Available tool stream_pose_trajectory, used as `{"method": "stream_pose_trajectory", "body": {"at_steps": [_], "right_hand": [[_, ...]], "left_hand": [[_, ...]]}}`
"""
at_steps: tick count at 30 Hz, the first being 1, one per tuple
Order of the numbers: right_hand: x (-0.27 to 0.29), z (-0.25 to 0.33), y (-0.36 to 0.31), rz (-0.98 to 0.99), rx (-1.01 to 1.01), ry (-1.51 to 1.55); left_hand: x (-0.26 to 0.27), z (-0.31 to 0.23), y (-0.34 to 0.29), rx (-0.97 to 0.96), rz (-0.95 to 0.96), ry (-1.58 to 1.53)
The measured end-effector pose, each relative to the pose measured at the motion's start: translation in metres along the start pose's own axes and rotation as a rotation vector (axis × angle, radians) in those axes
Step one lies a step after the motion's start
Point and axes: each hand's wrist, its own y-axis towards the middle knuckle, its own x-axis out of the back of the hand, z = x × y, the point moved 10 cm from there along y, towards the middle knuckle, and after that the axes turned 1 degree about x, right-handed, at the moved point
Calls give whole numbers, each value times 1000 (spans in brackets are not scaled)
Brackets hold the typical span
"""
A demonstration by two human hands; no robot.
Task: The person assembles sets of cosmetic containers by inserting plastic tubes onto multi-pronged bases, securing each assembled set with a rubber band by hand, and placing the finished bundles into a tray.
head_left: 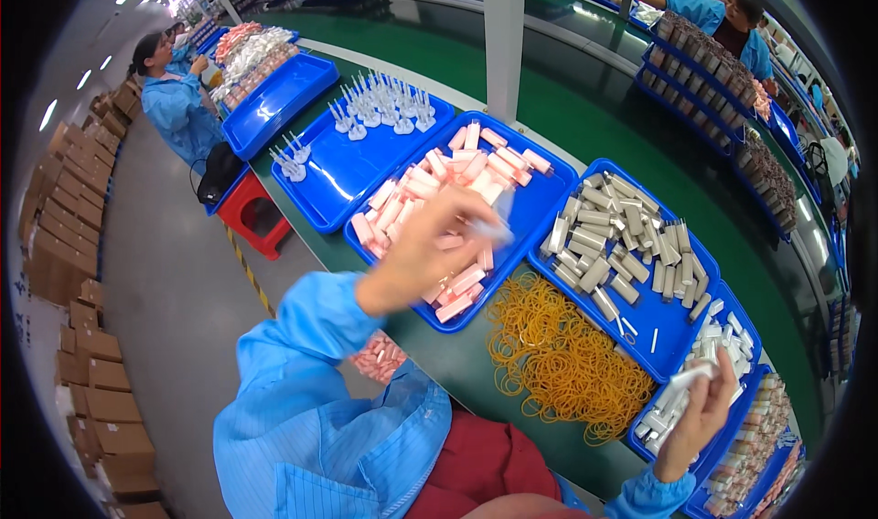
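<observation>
My left hand (425,249) is over the blue tray (535,210) of pink-and-white rectangular pieces (422,182). Its fingers pinch a small whitish, translucent piece (494,232), smeared by motion, so its exact kind is unclear. On the right, my right hand (702,418) is closed around a small white block-shaped piece (692,375). Under that hand lies a blue tray of loose white pieces (654,420). Between my hands, a pile of thin yellow-brown rubber bands (558,359) rests on the green table.
Grey rectangular pieces (599,235) fill another blue tray (663,341). Clear pronged pieces (384,103) stand in a tray (320,185) at the far left. A white post (503,43) rises behind the trays. A co-worker (174,107) sits beyond a red stool (251,213).
</observation>
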Motion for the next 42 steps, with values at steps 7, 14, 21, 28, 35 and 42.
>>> {"method": "stream_pose_trajectory", "body": {"at_steps": [7,14,21,28,35,42], "right_hand": [[-80,-4,15,84,-109,646],[-61,-49,-4,5,-317,907],[-60,-40,-24,38,-239,805],[-82,-6,-29,252,56,336],[-116,-4,68,165,565,-500],[-111,-34,76,422,178,-393]], "left_hand": [[-138,-24,-44,-17,312,-236],[-196,-9,-65,387,417,-904],[-209,-9,-74,342,376,-791],[-179,-2,-80,114,241,-491],[-163,11,-72,72,117,-263],[-138,9,-66,48,94,-154]]}}
